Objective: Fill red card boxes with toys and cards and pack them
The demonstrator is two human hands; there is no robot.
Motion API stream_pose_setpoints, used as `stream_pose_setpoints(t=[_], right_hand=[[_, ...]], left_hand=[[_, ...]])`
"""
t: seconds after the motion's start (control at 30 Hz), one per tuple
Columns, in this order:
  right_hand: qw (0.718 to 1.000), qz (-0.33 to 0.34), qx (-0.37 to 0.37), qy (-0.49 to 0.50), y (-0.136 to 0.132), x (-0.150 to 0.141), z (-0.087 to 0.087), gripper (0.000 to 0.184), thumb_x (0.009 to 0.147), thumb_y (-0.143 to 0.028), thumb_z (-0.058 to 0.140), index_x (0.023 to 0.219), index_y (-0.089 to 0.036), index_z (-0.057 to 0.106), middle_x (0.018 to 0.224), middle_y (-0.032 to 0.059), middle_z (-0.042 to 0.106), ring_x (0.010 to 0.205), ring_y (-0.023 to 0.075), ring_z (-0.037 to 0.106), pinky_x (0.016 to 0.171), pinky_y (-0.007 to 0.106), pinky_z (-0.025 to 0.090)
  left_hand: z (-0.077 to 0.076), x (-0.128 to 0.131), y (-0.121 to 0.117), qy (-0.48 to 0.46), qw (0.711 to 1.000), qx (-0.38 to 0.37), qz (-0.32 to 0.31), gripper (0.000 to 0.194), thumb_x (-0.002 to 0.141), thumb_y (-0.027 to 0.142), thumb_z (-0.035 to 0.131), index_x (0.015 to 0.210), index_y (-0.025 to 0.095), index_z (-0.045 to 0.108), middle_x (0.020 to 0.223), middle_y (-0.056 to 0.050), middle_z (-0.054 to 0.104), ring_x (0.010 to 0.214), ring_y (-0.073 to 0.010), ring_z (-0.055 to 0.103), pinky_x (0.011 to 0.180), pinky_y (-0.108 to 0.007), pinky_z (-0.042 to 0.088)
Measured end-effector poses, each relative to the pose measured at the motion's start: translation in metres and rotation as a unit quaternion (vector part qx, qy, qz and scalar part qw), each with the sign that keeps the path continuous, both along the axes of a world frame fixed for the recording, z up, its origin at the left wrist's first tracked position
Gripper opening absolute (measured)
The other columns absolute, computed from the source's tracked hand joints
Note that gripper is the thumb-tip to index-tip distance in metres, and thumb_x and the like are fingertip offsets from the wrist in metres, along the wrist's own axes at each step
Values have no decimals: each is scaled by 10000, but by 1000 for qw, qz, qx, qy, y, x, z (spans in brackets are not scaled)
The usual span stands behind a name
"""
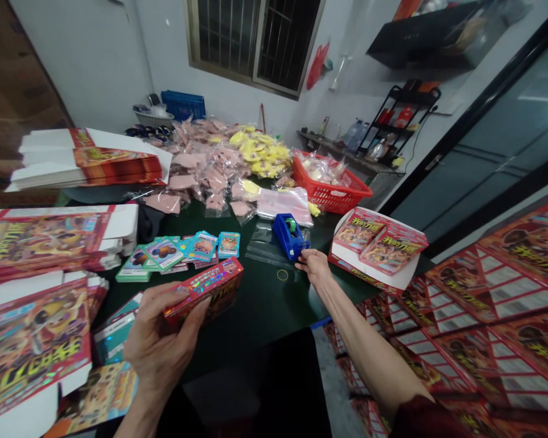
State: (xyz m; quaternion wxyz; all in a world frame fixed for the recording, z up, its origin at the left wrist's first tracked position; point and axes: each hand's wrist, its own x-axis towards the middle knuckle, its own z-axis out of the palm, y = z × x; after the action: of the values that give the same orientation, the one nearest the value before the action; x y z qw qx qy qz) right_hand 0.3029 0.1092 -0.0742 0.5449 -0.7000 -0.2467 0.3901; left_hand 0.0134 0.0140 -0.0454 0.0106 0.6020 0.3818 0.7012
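My left hand (159, 340) is closed around a small red card box (210, 289) with a shiny printed edge, held tilted above the dark green table (265, 316). At the front end of a blue tape dispenser (290, 237) with a green-cored roll, my right hand (314, 266) has its fingers pinched together. Whatever lies between those fingertips is too small to make out. Stacks of trading cards (164, 254) lie just beyond the held box. A thin rubber band (282, 275) rests on the table between my hands.
Flat printed cartons (31, 353) are piled at the left. An open display box (379, 249) holding small red boxes stands right of the dispenser. Bagged pink and yellow pieces (210, 158) heap at the back beside a red basket (338, 193). Several filled display boxes (466, 359) cover the right side.
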Motion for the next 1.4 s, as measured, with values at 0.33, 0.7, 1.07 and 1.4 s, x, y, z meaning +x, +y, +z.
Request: stream_pose_setpoints(t=[0.33,0.7,1.07,1.4], right_hand=[[979,82,127,-136,-60,-40,37,174,789,-251,598,648,-151,577,542,-49,521,491,81,498,460,196,402],[922,239,296,71,-125,-168,90,756,790,-196,585,1397,-277,143,567,-112,573,417,75,495,430,191,449],[948,211,207,117,-111,-175,82,659,672,-292,705,1203,-210,324,501,-107,568,337,83,472,309,165,386],[934,303,157,101,-101,-172,37,648,659,-378,708,1205,-216,399,411,-141,460,300,74,362,309,162,291]], left_hand=[[7,0,-2,-30,996,-2,-89,292,698,32,668,927,188,575,972,-49,625,916,-167,618,754,-299,512],[11,-4,-10,-4,996,-55,-71,269,762,102,633,990,205,533,889,-16,600,826,-146,601,728,-281,495],[26,-21,-10,174,981,-51,-75,338,809,109,586,1117,246,559,874,-15,555,772,-121,567,669,-228,473],[46,-32,-4,325,934,-116,-90,430,846,161,489,1263,266,505,904,-38,551,761,-135,594,644,-226,491]])
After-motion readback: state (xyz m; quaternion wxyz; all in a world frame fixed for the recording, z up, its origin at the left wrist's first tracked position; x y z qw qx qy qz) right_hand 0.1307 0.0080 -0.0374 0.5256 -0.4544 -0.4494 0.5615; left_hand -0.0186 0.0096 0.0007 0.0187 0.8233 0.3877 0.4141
